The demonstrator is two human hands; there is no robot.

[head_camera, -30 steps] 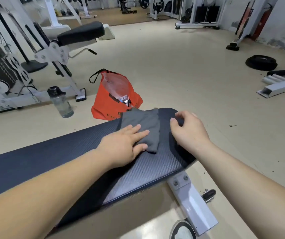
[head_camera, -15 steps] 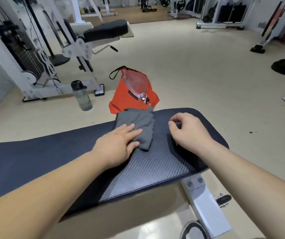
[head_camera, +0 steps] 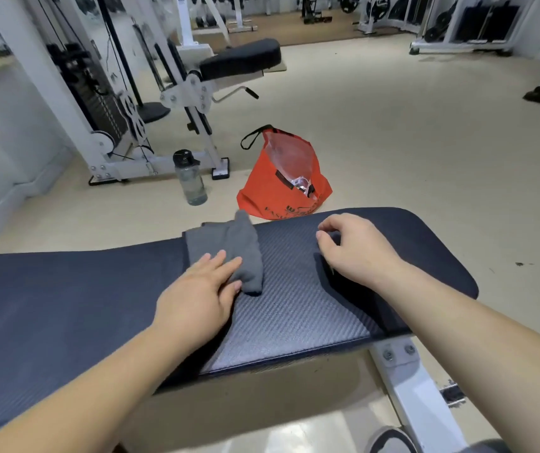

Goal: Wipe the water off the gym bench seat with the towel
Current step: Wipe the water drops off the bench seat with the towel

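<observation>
A dark textured gym bench seat (head_camera: 294, 315) stretches across the view from left to right. A folded grey towel (head_camera: 229, 246) lies on it near the far edge. My left hand (head_camera: 196, 299) presses flat on the towel's near end with straight fingers. My right hand (head_camera: 357, 250) rests on the bare seat to the right of the towel, fingers loosely curled, holding nothing. I cannot make out water drops on the seat.
An orange bag (head_camera: 281, 184) and a clear water bottle (head_camera: 190, 178) stand on the floor just beyond the bench. A white cable machine (head_camera: 124, 103) with a black pad (head_camera: 239, 60) is behind them. The bench's white leg (head_camera: 419, 393) runs down at the lower right.
My left hand has slid the towel leftward along the seat, away from my right hand. The gap between towel and right hand has widened. The view has shifted left.
</observation>
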